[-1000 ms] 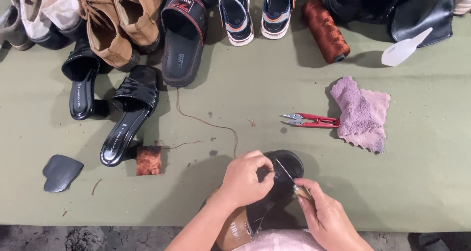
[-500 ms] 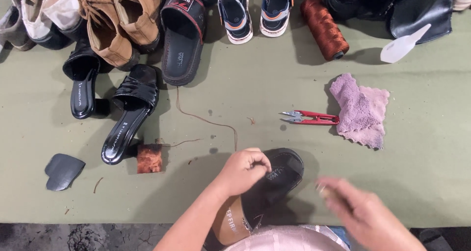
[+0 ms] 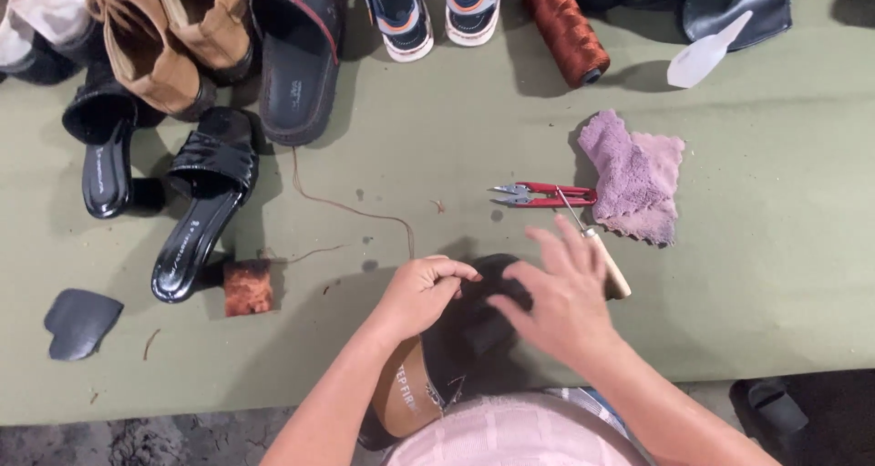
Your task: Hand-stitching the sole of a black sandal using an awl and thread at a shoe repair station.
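The left hand (image 3: 421, 293) pinches brown thread at the toe of the black shoe with tan insole (image 3: 456, 348), which lies under both hands. The right hand (image 3: 558, 304), fingers spread, carries a wooden-handled awl (image 3: 602, 255). Stitching appears unfinished: thread trails beyond the left hand.

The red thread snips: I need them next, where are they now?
In the head view the red thread snips lie on the green table, right of centre, beside the purple cloth, just beyond the right hand.
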